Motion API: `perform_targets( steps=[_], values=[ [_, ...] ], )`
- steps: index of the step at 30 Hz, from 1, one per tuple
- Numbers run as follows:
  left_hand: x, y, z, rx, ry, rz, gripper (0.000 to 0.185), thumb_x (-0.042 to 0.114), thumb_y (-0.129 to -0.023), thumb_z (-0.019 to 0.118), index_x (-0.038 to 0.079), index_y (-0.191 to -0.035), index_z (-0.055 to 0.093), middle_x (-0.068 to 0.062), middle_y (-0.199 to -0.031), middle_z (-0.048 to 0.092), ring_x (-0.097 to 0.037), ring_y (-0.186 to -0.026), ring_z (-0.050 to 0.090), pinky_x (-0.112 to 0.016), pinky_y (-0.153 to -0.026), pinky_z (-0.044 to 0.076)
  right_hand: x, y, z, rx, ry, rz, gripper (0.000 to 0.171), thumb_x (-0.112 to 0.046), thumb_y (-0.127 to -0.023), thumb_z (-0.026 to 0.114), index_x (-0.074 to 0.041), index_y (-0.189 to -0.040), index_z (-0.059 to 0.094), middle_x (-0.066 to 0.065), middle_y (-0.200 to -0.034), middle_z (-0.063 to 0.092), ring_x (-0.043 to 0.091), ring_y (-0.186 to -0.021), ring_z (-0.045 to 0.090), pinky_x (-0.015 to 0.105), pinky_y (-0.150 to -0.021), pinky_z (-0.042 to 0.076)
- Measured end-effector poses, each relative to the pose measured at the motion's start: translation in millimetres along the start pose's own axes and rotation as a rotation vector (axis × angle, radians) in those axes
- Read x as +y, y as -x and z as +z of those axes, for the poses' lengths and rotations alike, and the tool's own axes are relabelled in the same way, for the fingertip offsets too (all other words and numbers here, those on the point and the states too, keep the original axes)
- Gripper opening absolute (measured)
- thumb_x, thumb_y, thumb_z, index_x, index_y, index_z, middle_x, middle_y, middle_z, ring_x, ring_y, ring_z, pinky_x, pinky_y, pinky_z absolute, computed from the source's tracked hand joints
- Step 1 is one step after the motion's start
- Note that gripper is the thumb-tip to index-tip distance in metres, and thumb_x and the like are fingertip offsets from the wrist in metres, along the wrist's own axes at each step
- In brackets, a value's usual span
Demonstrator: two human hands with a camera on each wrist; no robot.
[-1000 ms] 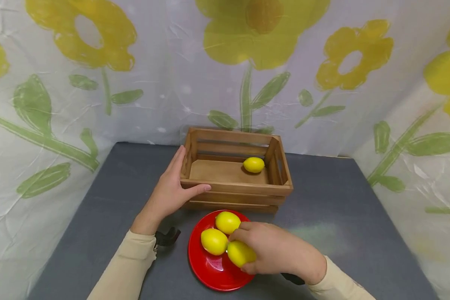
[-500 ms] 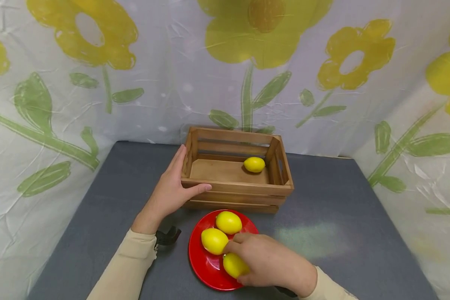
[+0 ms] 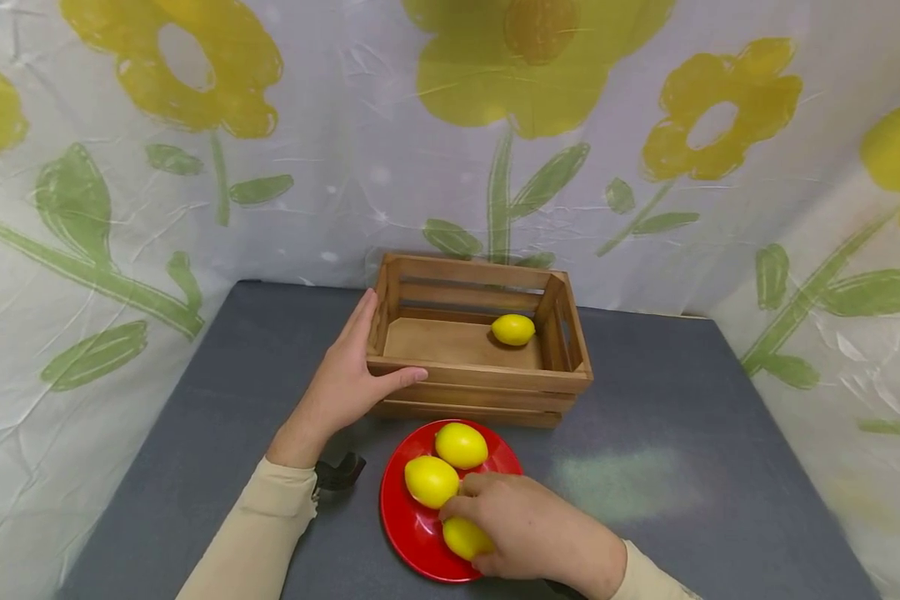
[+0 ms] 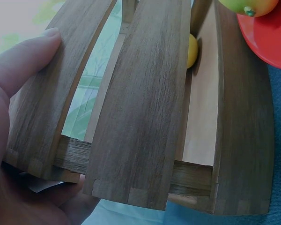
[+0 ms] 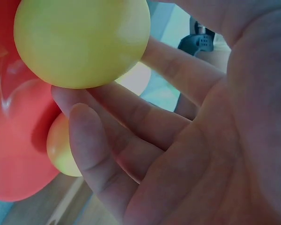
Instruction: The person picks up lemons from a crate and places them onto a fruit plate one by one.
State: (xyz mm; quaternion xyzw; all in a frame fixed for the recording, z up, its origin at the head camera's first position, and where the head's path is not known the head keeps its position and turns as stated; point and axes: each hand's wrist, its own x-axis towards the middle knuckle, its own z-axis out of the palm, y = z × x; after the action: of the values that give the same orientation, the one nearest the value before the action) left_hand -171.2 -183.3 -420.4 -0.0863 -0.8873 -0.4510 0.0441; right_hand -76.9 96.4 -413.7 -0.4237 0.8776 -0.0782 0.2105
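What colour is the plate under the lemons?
Red: the plate shows best in the head view.

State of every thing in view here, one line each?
Crate: upright, open-topped, one lemon inside at its right end.
Plate: flat on the table, three lemons on it.
Near lemon: on the plate, gripped by right hand.
Left hand: fingers straight, pressed against the crate's left corner.

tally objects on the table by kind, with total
Yellow lemons: 4 (1 in crate, 2 loose on plate, 1 gripped by right hand)
Round red plate: 1
Slatted wooden crate: 1
Total: 6
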Motion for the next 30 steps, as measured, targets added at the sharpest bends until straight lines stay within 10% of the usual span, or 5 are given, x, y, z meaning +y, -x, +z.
perform_targets(
  steps=[20,30],
  values=[
    [0.1,0.2,-0.3,0.000,-0.005,-0.001,0.134,0.073,-0.080,0.085,0.029,-0.176,0.001,0.011,-0.183,0.001,-0.030,-0.170,0.016,-0.068,-0.132,0.026,0.4,1.9,-5.8,-0.009,-0.046,0.003,0.056,-0.035,-0.084,0.094,-0.049,-0.134,0.072,-0.011,-0.112,0.064,0.002,-0.091,0.052,0.020,-0.074,0.051],
    [-2.2,-1.2,2.2,-0.003,-0.015,-0.002,0.135,0.075,-0.080,0.084,0.030,-0.175,0.000,0.010,-0.183,0.001,-0.030,-0.170,0.016,-0.067,-0.132,0.026,4.2,8.7,-68.6,0.029,0.022,0.030,0.050,-0.037,-0.089,0.090,-0.033,-0.136,0.073,-0.008,-0.104,0.063,0.005,-0.077,0.052,0.019,-0.069,0.050]
  ],
)
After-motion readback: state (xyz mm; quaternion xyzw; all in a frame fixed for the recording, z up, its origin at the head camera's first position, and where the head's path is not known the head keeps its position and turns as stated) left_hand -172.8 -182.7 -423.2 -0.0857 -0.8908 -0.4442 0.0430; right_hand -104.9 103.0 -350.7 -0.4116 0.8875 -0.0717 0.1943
